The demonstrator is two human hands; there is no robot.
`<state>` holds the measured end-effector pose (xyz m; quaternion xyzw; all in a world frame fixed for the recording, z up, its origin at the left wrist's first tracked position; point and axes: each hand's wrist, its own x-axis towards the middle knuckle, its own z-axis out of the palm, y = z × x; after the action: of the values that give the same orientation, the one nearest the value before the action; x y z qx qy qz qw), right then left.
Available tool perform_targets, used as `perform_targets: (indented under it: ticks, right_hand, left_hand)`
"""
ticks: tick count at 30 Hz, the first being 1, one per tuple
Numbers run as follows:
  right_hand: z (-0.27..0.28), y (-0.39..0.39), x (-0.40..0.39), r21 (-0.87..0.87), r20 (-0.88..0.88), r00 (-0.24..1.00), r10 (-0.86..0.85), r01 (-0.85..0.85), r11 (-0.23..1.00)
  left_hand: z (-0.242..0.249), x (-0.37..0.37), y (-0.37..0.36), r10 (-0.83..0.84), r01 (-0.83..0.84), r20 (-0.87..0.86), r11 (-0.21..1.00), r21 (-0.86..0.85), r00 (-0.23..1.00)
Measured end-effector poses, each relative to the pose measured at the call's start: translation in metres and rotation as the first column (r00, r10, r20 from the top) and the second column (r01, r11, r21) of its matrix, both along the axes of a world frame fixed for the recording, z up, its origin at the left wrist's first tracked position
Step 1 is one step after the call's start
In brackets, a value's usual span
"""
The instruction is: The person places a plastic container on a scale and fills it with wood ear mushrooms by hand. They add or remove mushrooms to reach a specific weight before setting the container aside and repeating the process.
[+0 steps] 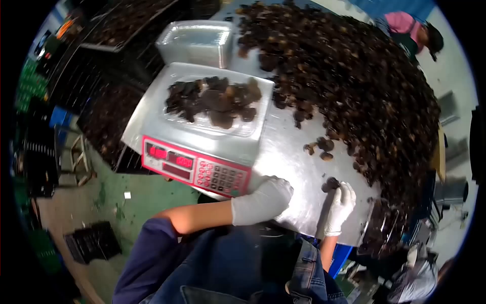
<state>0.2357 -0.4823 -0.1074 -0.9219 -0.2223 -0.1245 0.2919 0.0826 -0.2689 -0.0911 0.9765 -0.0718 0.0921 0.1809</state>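
My left hand [266, 200], in a white glove, is curled closed on the metal table just right of the scale's keypad; its inside is hidden. My right hand [341, 206], also gloved in white, pinches a dark mushroom cap [330, 184] at its fingertips, low over the table. A scale [195, 166] with a red-edged panel and lit red digits stands to the left. On its pan lies a clear plastic tray [243, 129] of brown mushrooms [217, 100]. Several loose mushrooms [324, 147] lie between my right hand and the big pile.
A large mushroom pile [349, 76] covers the table's far and right side. Stacked clear trays [195, 43] stand behind the scale. Black crates [114, 109] of mushrooms are at the left. A person in pink [405, 28] bends at the far right; another person [416, 281] is lower right.
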Motion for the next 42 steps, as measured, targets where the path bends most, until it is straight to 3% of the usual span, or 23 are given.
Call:
perform_targets:
  ticks: [1, 5, 7, 10, 12, 13, 16, 18, 20, 22, 23, 24, 26, 27, 28, 30, 31, 33, 35, 36, 38, 39, 42]
  right_hand:
    - [-0.004, -0.005, 0.002, -0.008, 0.019, 1.000, 0.008, -0.008, 1.000]
    - [-0.010, -0.006, 0.005, -0.012, 0.049, 0.999, 0.000, 0.001, 1.000]
    - [-0.010, 0.000, 0.005, 0.015, -0.012, 1.000, 0.025, -0.025, 1.000]
    - [0.002, 0.016, -0.005, -0.006, -0.038, 0.998, 0.049, -0.049, 0.999]
    - [-0.001, 0.016, -0.004, -0.100, -0.066, 0.997, 0.049, -0.055, 0.993]
    - [-0.003, 0.015, -0.006, -0.104, -0.088, 0.995, 0.056, -0.065, 0.992]
    - [-0.009, 0.013, -0.010, -0.097, -0.079, 0.996, 0.042, -0.050, 0.994]
    - [-0.008, 0.015, -0.011, -0.047, -0.038, 0.999, 0.016, -0.017, 0.999]
    - [0.001, 0.022, -0.008, -0.062, 0.030, 0.999, 0.045, -0.043, 0.997]
    - [0.011, 0.039, -0.001, -0.078, 0.077, 0.990, 0.116, -0.110, 0.991]
    - [0.020, 0.051, 0.003, -0.078, 0.035, 0.981, 0.190, -0.187, 0.979]
    - [0.017, 0.064, 0.010, -0.096, 0.009, 0.972, 0.236, -0.234, 0.967]
    - [0.012, 0.093, 0.020, -0.132, -0.010, 0.945, 0.327, -0.325, 0.936]
    - [0.011, 0.106, 0.021, -0.154, -0.003, 0.927, 0.376, -0.372, 0.915]
    - [0.001, 0.115, 0.025, -0.260, 0.033, 0.914, 0.405, -0.384, 0.886]
    - [-0.010, 0.129, 0.031, -0.310, 0.014, 0.906, 0.423, -0.398, 0.863]
    - [-0.019, 0.131, 0.036, -0.335, -0.029, 0.914, 0.405, -0.391, 0.857]
    - [-0.020, 0.114, 0.030, -0.156, 0.020, 0.885, 0.466, -0.457, 0.876]
    - [0.011, 0.078, 0.001, -0.083, -0.061, 0.879, 0.472, -0.476, 0.875]
    - [0.026, 0.054, -0.011, -0.118, -0.090, 0.865, 0.493, -0.501, 0.858]
    - [0.038, -0.011, -0.028, -0.360, -0.220, 0.882, 0.416, -0.470, 0.806]
    - [0.048, -0.045, -0.028, -0.554, -0.348, 0.855, 0.384, -0.518, 0.652]
    - [0.063, -0.110, -0.045, -0.575, -0.363, 0.883, 0.299, -0.464, 0.674]
  left_hand:
    - [-0.002, 0.004, -0.001, -0.003, 0.013, -0.060, 0.987, 0.158, 0.998]
    - [-0.006, 0.055, -0.004, 0.091, -0.071, -0.102, 0.981, 0.183, 0.991]
    - [-0.017, 0.103, -0.008, 0.257, -0.243, -0.030, 0.941, 0.238, 0.966]
    - [-0.004, 0.153, -0.011, 0.389, -0.342, -0.118, 0.892, 0.296, 0.914]
    - [-0.007, 0.177, -0.006, 0.336, -0.257, -0.319, 0.929, 0.267, 0.886]
    - [-0.015, 0.185, -0.008, 0.333, -0.300, -0.274, 0.941, 0.156, 0.902]
    - [-0.020, 0.202, 0.002, 0.249, -0.215, -0.299, 0.966, 0.141, 0.921]
    - [-0.014, 0.205, 0.010, 0.193, -0.203, -0.359, 0.979, 0.012, 0.913]
    - [-0.015, 0.206, 0.020, 0.329, -0.373, -0.228, 0.909, -0.186, 0.916]
    - [0.020, 0.189, 0.027, 0.444, -0.454, -0.119, 0.806, -0.379, 0.888]
    - [0.038, 0.174, 0.036, 0.400, -0.365, -0.063, 0.746, -0.556, 0.914]
    - [0.059, 0.159, 0.047, 0.435, -0.373, 0.046, 0.818, -0.437, 0.899]
    - [0.094, 0.116, 0.072, 0.439, -0.270, 0.172, 0.768, -0.581, 0.882]
    - [0.105, 0.095, 0.087, 0.486, -0.311, 0.287, 0.816, -0.487, 0.826]
    - [0.119, 0.072, 0.100, 0.579, -0.422, 0.194, 0.750, -0.510, 0.792]
    - [0.127, 0.029, 0.137, 0.669, -0.488, 0.324, 0.724, -0.487, 0.669]
    - [0.120, 0.009, 0.164, 0.740, -0.590, 0.300, 0.666, -0.456, 0.602]
    - [0.109, -0.026, 0.206, 0.815, -0.633, 0.306, 0.576, -0.516, 0.492]
    - [0.091, -0.055, 0.249, 0.829, -0.652, 0.265, 0.553, -0.519, 0.492]
    - [0.094, -0.061, 0.256, 0.872, -0.706, 0.170, 0.474, -0.527, 0.459]
    - [0.089, -0.070, 0.273, 0.868, -0.758, 0.128, 0.483, -0.439, 0.479]
    - [0.084, -0.072, 0.279, 0.854, -0.754, 0.120, 0.505, -0.420, 0.506]
    - [0.091, -0.071, 0.280, 0.808, -0.762, 0.014, 0.561, -0.324, 0.589]
